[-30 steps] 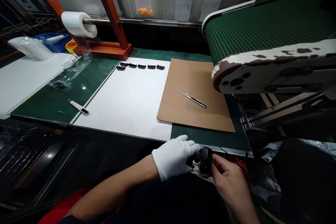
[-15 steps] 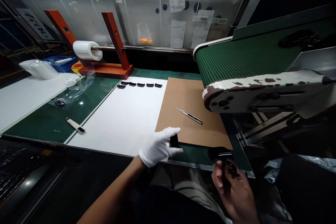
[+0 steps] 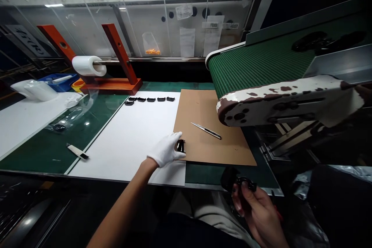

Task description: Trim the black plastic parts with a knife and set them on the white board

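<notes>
My left hand (image 3: 166, 150), in a white glove, is closed on a small black plastic part (image 3: 180, 146) at the near left edge of the brown cardboard sheet (image 3: 209, 151), where it meets the white sheet (image 3: 130, 135). My bare right hand (image 3: 255, 211) is low at the table's front edge, fingers curled round several black parts (image 3: 240, 182). A row of several black parts (image 3: 148, 99) lies at the far end of the white sheet. Metal tweezers (image 3: 206, 130) lie on the cardboard.
A green conveyor belt (image 3: 261, 69) with a chipped white side frame overhangs the right of the table. An orange stand holding a roll of clear film (image 3: 87, 66) is at the back left. A small blade tool (image 3: 77, 152) lies on the green mat. A blue tray (image 3: 58, 81) sits far left.
My left hand moved away from my right hand, forward over the table with one black part, to the cardboard's edge. The right hand stayed low, still holding parts. The view tilted up.
</notes>
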The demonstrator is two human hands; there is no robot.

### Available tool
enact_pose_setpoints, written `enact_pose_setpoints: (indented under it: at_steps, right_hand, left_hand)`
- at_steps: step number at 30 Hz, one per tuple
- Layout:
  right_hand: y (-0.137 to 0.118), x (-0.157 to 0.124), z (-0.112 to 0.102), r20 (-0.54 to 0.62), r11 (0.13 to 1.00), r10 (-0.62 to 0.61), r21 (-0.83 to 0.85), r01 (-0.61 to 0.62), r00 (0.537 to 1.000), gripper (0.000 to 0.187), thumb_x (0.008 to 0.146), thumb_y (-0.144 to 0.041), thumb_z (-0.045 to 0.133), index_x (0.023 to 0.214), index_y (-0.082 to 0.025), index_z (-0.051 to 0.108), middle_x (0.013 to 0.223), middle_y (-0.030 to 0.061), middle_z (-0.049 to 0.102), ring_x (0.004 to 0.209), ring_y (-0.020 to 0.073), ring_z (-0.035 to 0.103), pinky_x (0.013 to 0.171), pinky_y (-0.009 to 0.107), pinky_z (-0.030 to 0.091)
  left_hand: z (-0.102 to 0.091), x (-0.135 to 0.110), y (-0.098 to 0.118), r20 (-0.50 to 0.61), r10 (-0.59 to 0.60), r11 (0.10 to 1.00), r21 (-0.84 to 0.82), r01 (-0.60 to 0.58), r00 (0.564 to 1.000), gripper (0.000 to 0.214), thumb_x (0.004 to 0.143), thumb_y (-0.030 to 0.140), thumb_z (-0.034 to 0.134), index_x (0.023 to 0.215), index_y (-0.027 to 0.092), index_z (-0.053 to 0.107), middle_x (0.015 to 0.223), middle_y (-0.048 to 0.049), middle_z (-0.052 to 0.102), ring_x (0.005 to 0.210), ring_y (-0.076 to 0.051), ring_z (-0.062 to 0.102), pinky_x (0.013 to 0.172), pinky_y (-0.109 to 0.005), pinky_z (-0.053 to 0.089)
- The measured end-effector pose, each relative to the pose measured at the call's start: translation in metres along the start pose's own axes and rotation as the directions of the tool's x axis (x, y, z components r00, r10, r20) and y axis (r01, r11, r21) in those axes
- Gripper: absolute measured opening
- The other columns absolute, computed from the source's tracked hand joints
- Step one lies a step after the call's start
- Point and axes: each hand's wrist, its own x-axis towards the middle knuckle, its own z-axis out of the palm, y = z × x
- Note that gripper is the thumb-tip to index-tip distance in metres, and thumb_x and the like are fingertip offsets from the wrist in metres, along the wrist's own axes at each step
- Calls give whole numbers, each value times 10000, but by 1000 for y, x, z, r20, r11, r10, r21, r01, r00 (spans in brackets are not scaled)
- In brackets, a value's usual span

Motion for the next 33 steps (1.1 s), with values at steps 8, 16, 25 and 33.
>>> enact_pose_setpoints:
  at_steps: [8,16,25,33]
  right_hand:
    - [6,4,3,336,979,88,-201,-20,938,325,812,-482,626,727,-169,609,623,-2,543,487,86,461,435,208,307]
    - [5,5,4,450,971,108,-240,3,887,326,838,-477,587,723,-172,595,619,-16,515,495,99,460,458,230,322]
    - [1,4,5,442,964,125,-267,-3,888,336,774,-482,666,697,-156,649,569,-2,566,471,97,490,466,222,364]
    - [-3,6,8,176,963,124,-258,-76,976,389,707,-514,722,886,-168,714,628,30,674,511,125,597,481,220,453]
  left_hand:
    - [24,-66,77,55,264,912,-338,-231,963,1158,522,466,854,1461,216,223,1408,-161,458,1274,-318,464,1070,-433,388]
    - [30,-70,96,40,160,881,-456,-124,986,1111,550,369,865,1459,230,242,1259,-130,600,1080,-269,631,943,-369,506]
    - [29,-69,95,60,226,908,-374,-188,972,996,633,354,823,1443,248,253,1191,-88,639,1013,-216,657,886,-302,524]
    - [28,-69,76,24,297,955,-23,-296,955,797,781,216,673,1437,227,219,1197,-114,614,1060,-242,614,888,-379,517]
